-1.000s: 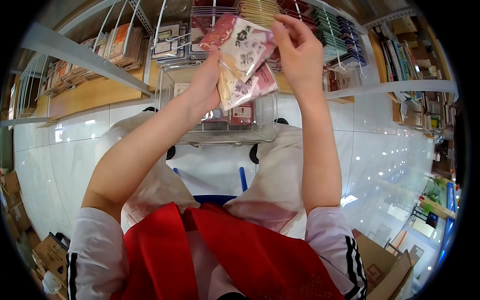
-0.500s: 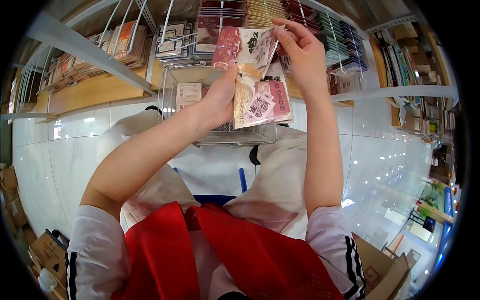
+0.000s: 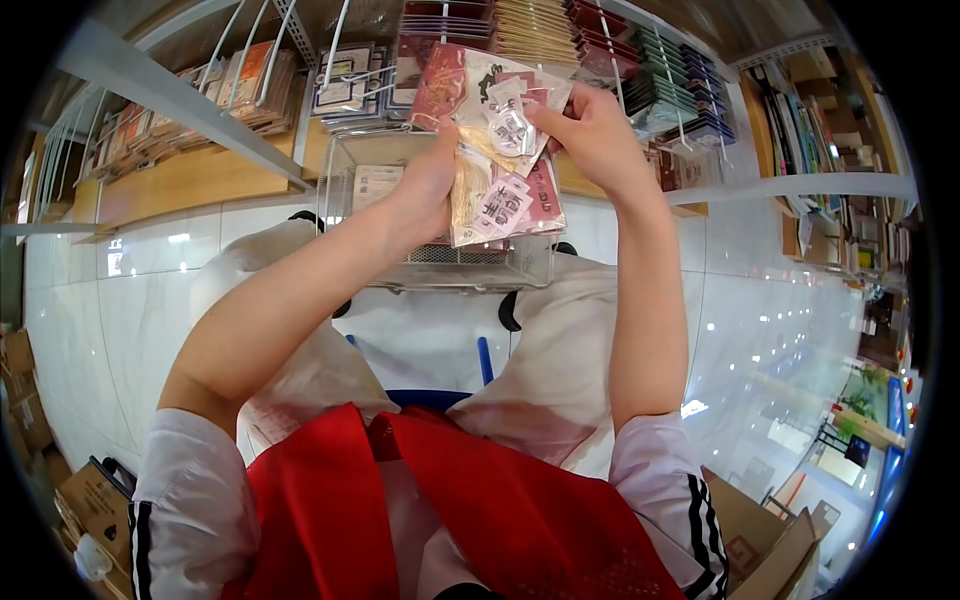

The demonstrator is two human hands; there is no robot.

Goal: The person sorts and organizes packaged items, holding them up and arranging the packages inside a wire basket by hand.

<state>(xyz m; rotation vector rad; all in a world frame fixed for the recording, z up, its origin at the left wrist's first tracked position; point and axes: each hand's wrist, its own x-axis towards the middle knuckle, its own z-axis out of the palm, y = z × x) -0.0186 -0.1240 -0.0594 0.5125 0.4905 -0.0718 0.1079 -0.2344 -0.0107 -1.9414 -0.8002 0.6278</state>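
Observation:
Two clear-wrapped packets overlap in front of me, above the metal basket. The upper packet (image 3: 470,75) is tilted and has a pink-red printed card, a cream tassel and small labels with dark characters. Beneath it hangs the lower packet (image 3: 545,205), also pink, with a tassel and a pale label. My left hand (image 3: 428,190) closes on the packets' left side, its thumb lying over the upper one. At the right edge of the upper packet, my right hand (image 3: 600,140) pinches with thumb and fingers. Parts of the lower packet are covered.
A metal mesh basket (image 3: 475,278) stands below my hands, holding a pale packet (image 3: 375,187). Wire display hooks with stacks of cream packets (image 3: 533,30) and green packets (image 3: 660,95) fill the shelf ahead. White posts cross at left (image 3: 180,105) and right (image 3: 780,187).
Both packets have shifted slightly left and turned. My right hand has moved down along the upper packet's right side, and the upper packet now faces me more.

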